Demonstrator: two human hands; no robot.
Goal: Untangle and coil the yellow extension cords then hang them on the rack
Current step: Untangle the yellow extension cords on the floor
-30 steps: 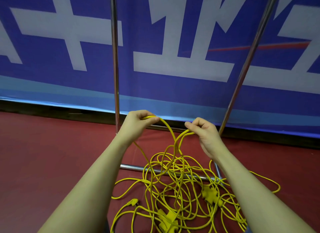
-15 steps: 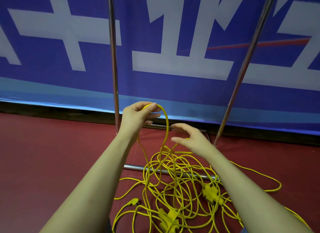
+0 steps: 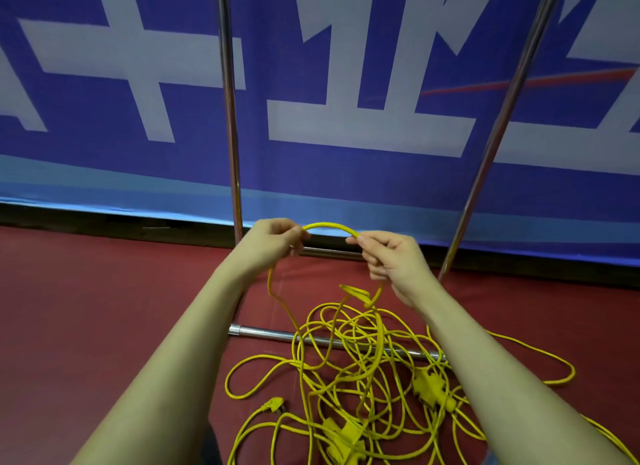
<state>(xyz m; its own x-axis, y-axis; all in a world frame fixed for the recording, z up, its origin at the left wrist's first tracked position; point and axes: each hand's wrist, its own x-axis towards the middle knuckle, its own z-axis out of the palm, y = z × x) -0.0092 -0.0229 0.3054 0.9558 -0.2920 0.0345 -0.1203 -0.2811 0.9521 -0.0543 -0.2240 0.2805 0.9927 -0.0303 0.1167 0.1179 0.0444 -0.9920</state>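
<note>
A tangle of yellow extension cords [image 3: 360,371] lies on the red floor in front of a metal rack [image 3: 229,118]. My left hand [image 3: 273,244] and my right hand [image 3: 391,260] each pinch one strand, which arches between them at chest height. From both hands the strand drops into the pile. A yellow plug end [image 3: 356,293] hangs just below my right hand. Yellow socket blocks [image 3: 431,388] and a plug [image 3: 273,405] lie within the tangle.
The rack's two upright poles rise in front of a blue and white banner [image 3: 346,125]. Its chrome base bar [image 3: 263,333] lies on the floor under the cords. One loop of cord [image 3: 554,367] trails out to the right.
My right hand has risen and taken hold of the strand beside my left hand. The strand now arches between both hands, and a plug end has lifted off the pile.
</note>
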